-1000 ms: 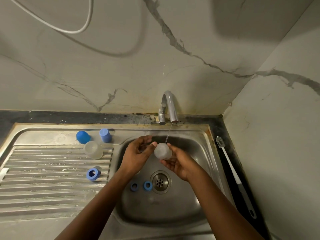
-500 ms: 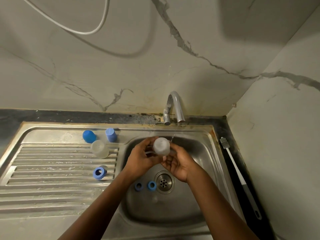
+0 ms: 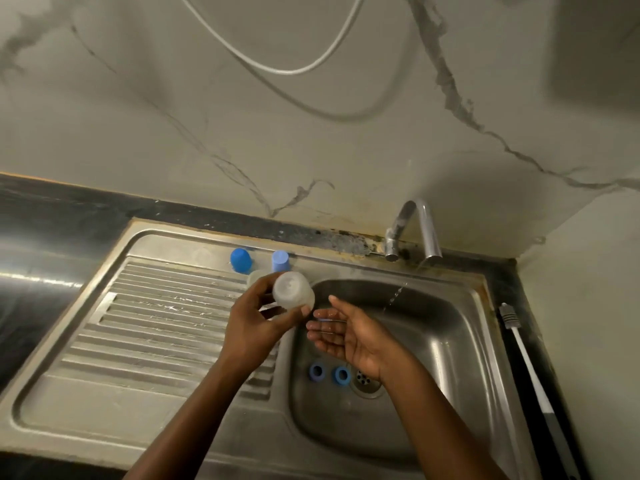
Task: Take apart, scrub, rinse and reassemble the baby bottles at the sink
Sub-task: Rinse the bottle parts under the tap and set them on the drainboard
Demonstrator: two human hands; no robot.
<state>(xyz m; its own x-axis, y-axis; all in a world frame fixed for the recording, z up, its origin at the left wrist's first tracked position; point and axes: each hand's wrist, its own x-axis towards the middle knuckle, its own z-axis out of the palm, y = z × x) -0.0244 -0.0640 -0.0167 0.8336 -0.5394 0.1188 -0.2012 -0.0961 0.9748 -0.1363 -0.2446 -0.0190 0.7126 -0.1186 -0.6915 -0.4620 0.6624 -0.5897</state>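
The left hand (image 3: 258, 327) grips a translucent bottle body (image 3: 292, 294), holding it above the edge where the ribbed drainboard (image 3: 156, 327) meets the sink basin (image 3: 433, 375). The right hand (image 3: 346, 336) is spread open and empty, palm up and wet, over the basin. Two blue rings (image 3: 329, 373) lie on the basin floor beside the drain (image 3: 367, 382). Two blue caps (image 3: 259, 260) stand on the steel behind the drainboard. A thin stream runs from the tap (image 3: 415, 230).
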